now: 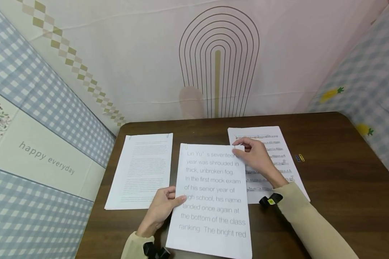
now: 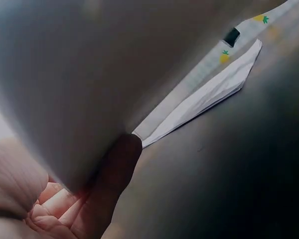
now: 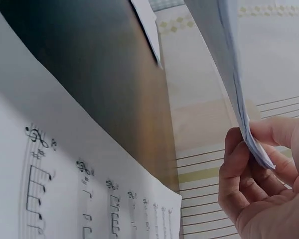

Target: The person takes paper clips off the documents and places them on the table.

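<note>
Free tabletop (image 1: 201,132) beyond held pages (image 1: 211,201)

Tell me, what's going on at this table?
A person is holding up some large-print pages above the table. The left fingers grip their left edge, and the right fingers pinch the top right corner. To the left lies a clipped text stack; to the right, sheet music, partly covered in the head view. Beyond it lie a blue clip and a yellow clip.

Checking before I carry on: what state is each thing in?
Story pages: held up, clipped at upper left.
Left stack: flat, clipped at upper corners.
Sheet music: flat, partly hidden.
Two clips: loose on table.
Left hand: gripping story pages' edge.
Right hand: pinching their upper corner.
</note>
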`<state>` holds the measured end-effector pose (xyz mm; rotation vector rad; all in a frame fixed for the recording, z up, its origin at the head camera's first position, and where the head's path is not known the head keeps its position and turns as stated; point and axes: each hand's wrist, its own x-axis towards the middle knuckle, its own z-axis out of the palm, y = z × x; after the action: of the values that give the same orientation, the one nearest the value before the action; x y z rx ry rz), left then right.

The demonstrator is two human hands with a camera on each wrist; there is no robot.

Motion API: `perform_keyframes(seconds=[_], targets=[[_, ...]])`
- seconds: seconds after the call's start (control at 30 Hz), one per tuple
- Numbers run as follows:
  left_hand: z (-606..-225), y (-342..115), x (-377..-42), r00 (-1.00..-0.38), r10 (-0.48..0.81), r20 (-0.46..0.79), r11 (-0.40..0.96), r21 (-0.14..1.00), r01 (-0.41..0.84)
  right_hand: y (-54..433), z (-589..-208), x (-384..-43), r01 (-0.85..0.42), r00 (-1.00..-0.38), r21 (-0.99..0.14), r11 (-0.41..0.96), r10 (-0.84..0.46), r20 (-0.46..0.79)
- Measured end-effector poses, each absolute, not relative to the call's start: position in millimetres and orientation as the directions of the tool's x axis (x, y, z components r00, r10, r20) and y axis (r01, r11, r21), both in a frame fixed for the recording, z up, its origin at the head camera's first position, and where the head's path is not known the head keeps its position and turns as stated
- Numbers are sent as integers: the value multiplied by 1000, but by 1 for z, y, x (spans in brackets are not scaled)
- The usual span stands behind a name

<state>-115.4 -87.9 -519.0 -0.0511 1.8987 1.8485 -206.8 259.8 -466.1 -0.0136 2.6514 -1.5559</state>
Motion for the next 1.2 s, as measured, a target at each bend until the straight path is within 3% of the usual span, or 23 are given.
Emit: perform_keyframes(seconds=[0.43,1.2], targets=[[-518,-84,-113,-886,294,-359,108,933,-343,261,-474,-206,31,-998,-920,390,-45,-53],[-516,-84,-113,-906,252,-340,178,937,-302,259,-471,-201,73,-997,-929,363,20,-70]])
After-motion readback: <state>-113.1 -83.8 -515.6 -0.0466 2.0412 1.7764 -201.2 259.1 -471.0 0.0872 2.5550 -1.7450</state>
